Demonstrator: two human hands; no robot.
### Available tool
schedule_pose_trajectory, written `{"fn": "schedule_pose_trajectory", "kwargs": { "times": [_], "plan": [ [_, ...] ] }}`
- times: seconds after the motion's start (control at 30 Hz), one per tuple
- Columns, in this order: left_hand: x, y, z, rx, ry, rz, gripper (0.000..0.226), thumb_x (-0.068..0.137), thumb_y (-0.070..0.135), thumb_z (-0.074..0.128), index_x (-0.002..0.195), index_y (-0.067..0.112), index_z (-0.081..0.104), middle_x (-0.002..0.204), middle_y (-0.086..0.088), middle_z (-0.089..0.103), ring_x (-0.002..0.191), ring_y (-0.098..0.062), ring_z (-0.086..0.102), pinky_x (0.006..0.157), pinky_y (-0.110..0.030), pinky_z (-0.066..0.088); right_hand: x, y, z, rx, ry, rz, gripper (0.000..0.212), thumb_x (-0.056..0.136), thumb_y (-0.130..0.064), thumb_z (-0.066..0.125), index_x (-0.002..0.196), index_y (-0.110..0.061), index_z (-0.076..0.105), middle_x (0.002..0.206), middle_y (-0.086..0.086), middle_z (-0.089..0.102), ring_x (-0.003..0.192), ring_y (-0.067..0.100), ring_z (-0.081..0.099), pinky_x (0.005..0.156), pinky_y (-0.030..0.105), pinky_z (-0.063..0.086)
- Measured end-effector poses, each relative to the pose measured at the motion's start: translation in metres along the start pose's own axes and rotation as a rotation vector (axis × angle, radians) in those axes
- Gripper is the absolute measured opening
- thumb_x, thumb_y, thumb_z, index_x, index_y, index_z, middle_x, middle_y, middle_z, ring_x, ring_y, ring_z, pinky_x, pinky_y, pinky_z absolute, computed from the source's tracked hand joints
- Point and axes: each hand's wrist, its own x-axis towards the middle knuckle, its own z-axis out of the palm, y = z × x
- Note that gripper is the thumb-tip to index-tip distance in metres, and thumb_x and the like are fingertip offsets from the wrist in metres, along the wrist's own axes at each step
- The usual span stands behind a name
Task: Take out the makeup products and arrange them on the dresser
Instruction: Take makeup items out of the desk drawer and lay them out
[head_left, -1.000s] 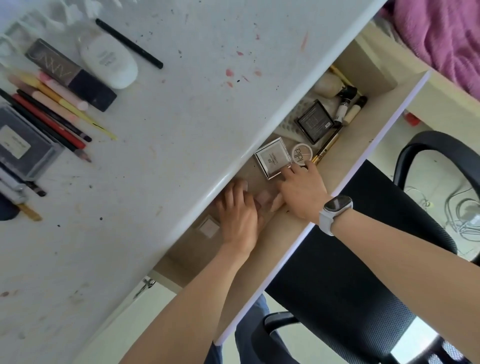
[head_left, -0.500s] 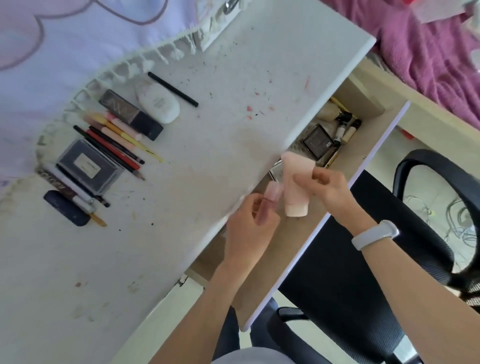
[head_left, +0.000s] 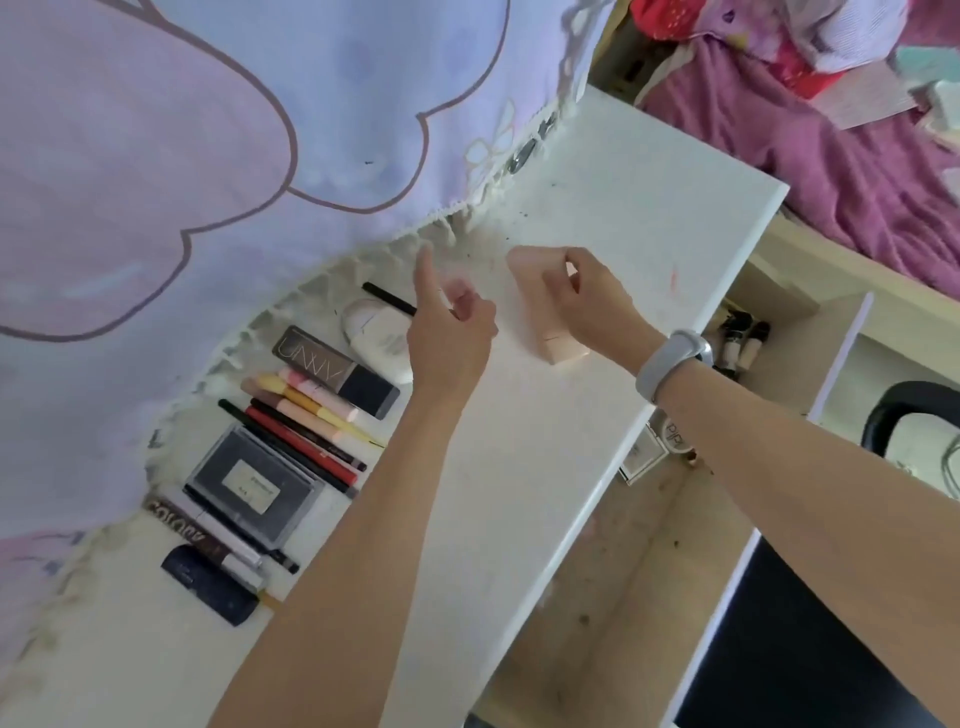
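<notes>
The right hand (head_left: 587, 301), a pale grey band at its wrist, curls its fingers and thumb round the pale pink squeeze tube (head_left: 540, 306) and holds it over the white dresser top (head_left: 597, 218). Half a second ago the same tube was held above the open wooden drawer (head_left: 649, 519); it is now out past the dresser's front edge, well in over the surface. The left hand (head_left: 449, 332) has likewise come up from the drawer onto the dresser side, and its small pink item is blurred: something pink shows among the curled fingers, the forefinger sticks up, and whether the hand still pinches anything cannot be told.

The tube's middle is covered by the right hand, so only its rounded end and its flat capped end show. Whether it touches the surface cannot be made out. Its long axis runs diagonally, the rounded end toward the lilac cloth (head_left: 208, 130) at the back, the cap end toward the front edge.

Left of the hands lie a white oval compact (head_left: 376, 338), a thin black pencil (head_left: 389, 299), a brown lettered palette (head_left: 332, 371), a row of coloured pencils (head_left: 306, 426) and a grey rectangular case (head_left: 254, 488). The drawer's contents are largely hidden by the right forearm.
</notes>
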Motion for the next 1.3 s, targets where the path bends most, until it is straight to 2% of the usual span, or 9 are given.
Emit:
{"fn": "schedule_pose_trajectory", "kwargs": {
  "times": [0.1,0.2,0.3,0.4,0.6,0.83,1.03,1.17,1.3],
  "plan": [
    [0.028,0.005,0.000,0.176,-0.073,0.099,0.056,0.084,0.017,0.047,0.137,0.024,0.030,0.091,0.003,0.061,0.082,-0.015,0.061,0.074,-0.034,0.050,0.015,-0.007,0.009,-0.074,-0.039,-0.062,0.047,0.096,-0.022,0.040,0.141,-0.017,0.031,0.111,0.011,0.057,0.104,0.028,0.051,0.083,0.032,0.039],
    [0.039,0.003,0.000,0.314,-0.098,0.103,0.051,0.084,0.016,0.051,0.131,0.016,0.031,0.094,0.001,0.063,0.089,-0.023,0.059,0.067,-0.032,0.046,0.008,-0.003,0.011,-0.168,-0.002,-0.148,0.050,0.091,-0.018,0.048,0.139,-0.013,0.035,0.128,0.014,0.045,0.117,0.032,0.041,0.099,0.040,0.034],
    [0.041,-0.003,0.001,0.476,-0.044,0.173,0.046,0.088,0.022,0.053,0.127,0.008,0.033,0.101,-0.008,0.064,0.098,-0.033,0.056,0.079,-0.041,0.046,-0.013,0.006,0.012,-0.294,0.086,-0.238,0.046,0.088,-0.020,0.056,0.131,-0.007,0.045,0.129,0.014,0.043,0.115,0.033,0.041,0.096,0.042,0.036],
    [0.043,-0.008,0.002,0.676,0.019,0.229,0.047,0.089,0.034,0.053,0.123,0.006,0.036,0.104,-0.011,0.063,0.100,-0.034,0.052,0.075,-0.036,0.036,-0.026,0.014,0.013,-0.377,0.166,-0.259,0.047,0.084,-0.018,0.060,0.128,-0.005,0.049,0.123,0.017,0.045,0.108,0.036,0.043,0.091,0.044,0.040],
    [0.043,-0.016,0.001,1.033,0.126,0.262,0.052,0.088,0.054,0.048,0.113,0.009,0.049,0.114,-0.013,0.052,0.110,-0.030,0.042,0.083,-0.041,0.030,-0.017,0.002,0.016,-0.303,0.101,-0.285,0.043,0.087,-0.013,0.058,0.129,-0.005,0.047,0.126,0.013,0.047,0.113,0.033,0.038,0.097,0.033,0.033],
    [-0.003,-0.011,0.001,0.801,0.179,0.425,0.031,0.089,0.027,0.052,0.116,0.011,0.056,0.118,-0.012,0.053,0.113,-0.032,0.043,0.090,-0.045,0.031,-0.044,0.007,0.003,-0.270,0.157,-0.320,0.038,0.088,-0.010,0.053,0.126,-0.005,0.050,0.126,0.012,0.051,0.117,0.030,0.044,0.097,0.041,0.038],
    [-0.108,-0.029,0.044,0.550,0.036,0.581,0.025,0.083,0.007,0.056,0.107,0.001,0.061,0.113,-0.017,0.058,0.103,-0.036,0.054,0.079,-0.042,0.045,-0.123,0.083,-0.032,-0.042,0.343,-0.120,0.019,0.089,-0.002,0.047,0.107,-0.005,0.053,0.102,-0.003,0.046,0.091,0.019,0.053,0.076,0.030,0.044],
    [-0.168,-0.053,0.085,0.423,-0.156,0.611,0.027,0.084,0.011,0.049,0.108,0.003,0.059,0.112,-0.014,0.058,0.103,-0.029,0.054,0.084,-0.036,0.050,-0.145,0.138,-0.049,-0.246,0.148,0.090,0.024,0.092,-0.009,0.044,0.114,-0.009,0.054,0.111,0.004,0.053,0.102,0.021,0.052,0.079,0.027,0.039],
    [-0.192,-0.100,0.118,0.627,-0.256,0.508,0.032,0.085,0.014,0.047,0.113,0.005,0.059,0.117,-0.014,0.058,0.109,-0.031,0.054,0.091,-0.045,0.047,-0.138,0.165,-0.042,-0.490,-0.084,0.039,0.034,0.091,-0.004,0.041,0.123,-0.005,0.051,0.115,0.016,0.053,0.106,0.032,0.051,0.087,0.041,0.044]
  ]
}}
